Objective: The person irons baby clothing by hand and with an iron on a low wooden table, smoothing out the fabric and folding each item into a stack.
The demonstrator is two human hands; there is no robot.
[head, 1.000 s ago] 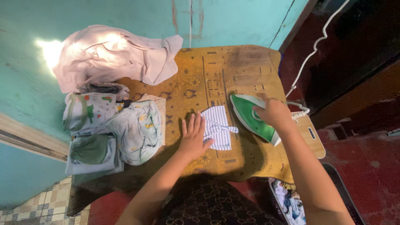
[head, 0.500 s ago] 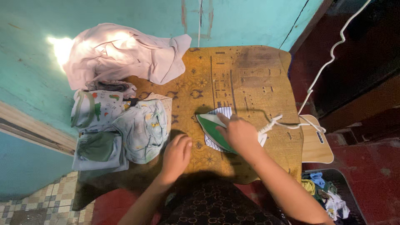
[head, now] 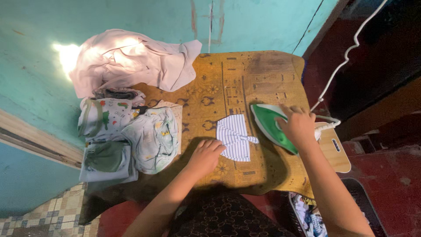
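Right hand point(head: 299, 126) grips the green-and-white electric iron point(head: 272, 126), just right of the small white-and-blue striped garment point(head: 234, 137); left hand point(head: 206, 156) lies flat, pinning its near-left edge.

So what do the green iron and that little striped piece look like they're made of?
The iron looks like glossy green and white plastic, smooth and moulded. The striped piece seems thin woven or knit cloth, matte, soft and gathered at its middle; the exact fibre can't be told.
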